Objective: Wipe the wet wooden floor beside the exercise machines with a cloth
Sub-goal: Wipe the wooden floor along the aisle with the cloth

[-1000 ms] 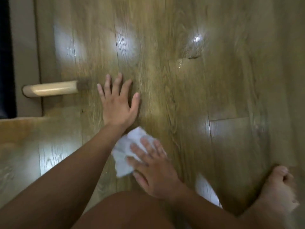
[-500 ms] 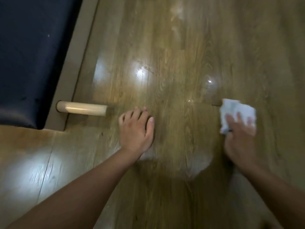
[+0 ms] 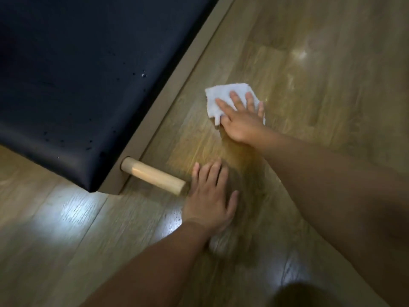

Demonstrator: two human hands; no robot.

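Note:
A crumpled white cloth (image 3: 218, 96) lies on the wooden floor (image 3: 309, 103) close to the machine's frame. My right hand (image 3: 241, 117) presses flat on the cloth with fingers spread over it. My left hand (image 3: 210, 200) rests palm down on the floor, fingers apart, holding nothing, just right of a wooden peg. Glossy wet patches (image 3: 298, 55) shine on the planks beyond the cloth and around my left wrist.
An exercise machine with a black padded top (image 3: 77, 74) and a beige frame rail (image 3: 177, 85) fills the upper left. A round wooden peg (image 3: 152, 176) sticks out from its corner toward my left hand. My knee (image 3: 309, 295) shows at the bottom right.
My right hand has swept the cloth from the right side across to the left, up beside the machine's frame. The view has shifted left. The left hand stays planted by the peg.

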